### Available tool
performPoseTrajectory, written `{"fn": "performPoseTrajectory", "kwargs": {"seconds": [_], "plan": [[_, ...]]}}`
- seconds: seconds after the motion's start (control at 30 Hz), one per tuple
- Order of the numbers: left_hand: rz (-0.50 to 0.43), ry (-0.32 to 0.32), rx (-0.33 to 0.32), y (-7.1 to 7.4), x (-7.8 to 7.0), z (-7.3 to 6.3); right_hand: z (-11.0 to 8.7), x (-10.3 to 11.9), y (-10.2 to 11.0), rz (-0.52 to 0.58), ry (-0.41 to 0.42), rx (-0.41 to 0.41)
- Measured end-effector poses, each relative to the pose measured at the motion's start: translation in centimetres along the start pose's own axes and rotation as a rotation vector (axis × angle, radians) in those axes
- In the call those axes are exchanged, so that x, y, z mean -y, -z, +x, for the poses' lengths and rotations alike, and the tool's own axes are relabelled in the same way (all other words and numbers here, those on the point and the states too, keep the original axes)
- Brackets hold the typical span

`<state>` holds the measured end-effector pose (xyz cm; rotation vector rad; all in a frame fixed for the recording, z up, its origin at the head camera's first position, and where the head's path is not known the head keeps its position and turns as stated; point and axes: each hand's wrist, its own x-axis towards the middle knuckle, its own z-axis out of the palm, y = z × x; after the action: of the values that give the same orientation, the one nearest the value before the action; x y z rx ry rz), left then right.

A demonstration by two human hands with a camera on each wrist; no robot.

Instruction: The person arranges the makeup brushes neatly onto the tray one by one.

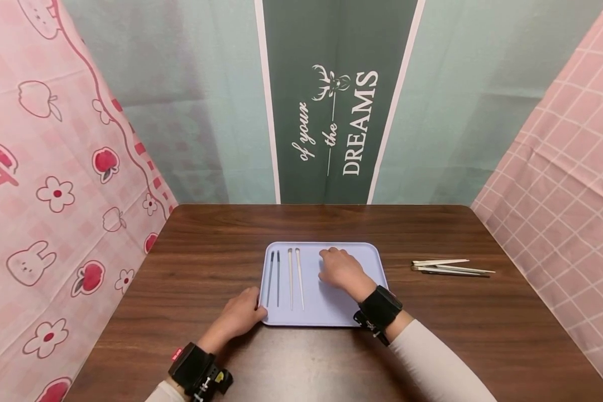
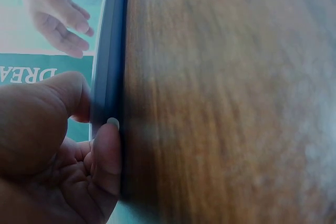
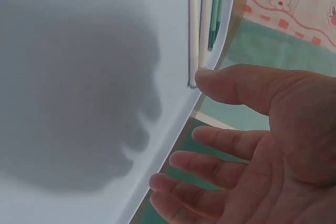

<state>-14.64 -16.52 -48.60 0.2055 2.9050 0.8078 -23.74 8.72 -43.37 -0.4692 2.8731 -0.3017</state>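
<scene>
Right hand (image 1: 343, 271) above tray (image 1: 326, 312), fingers loose and empty

Left hand (image 1: 238, 314) grips the near left corner; careful, light movements should avoid rolling the slender blue sticks (image 1: 278, 279) and pale sticks (image 1: 291, 279), nearly parallel toward the left edge. The tray looks smooth and flat, with rounded corners.

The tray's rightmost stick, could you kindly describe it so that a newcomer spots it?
On the brown table lies a lilac tray. Left to right, it holds two dark sticks, then two pale ones. The rightmost stick is the second pale one, nearest the right hand.
</scene>
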Motion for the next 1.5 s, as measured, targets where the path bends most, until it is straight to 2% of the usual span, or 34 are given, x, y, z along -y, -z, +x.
{"fn": "performPoseTrajectory", "kwargs": {"seconds": [0.8,1.5], "plan": [[0.014,-0.007,0.003,-0.2,0.1,0.2,-1.8,-3.8,0.2,0.025,-0.058,0.004],[0.006,-0.014,0.002,0.1,-0.1,0.1,-3.0,-6.4,0.6,0.022,-0.037,-0.028]]}}
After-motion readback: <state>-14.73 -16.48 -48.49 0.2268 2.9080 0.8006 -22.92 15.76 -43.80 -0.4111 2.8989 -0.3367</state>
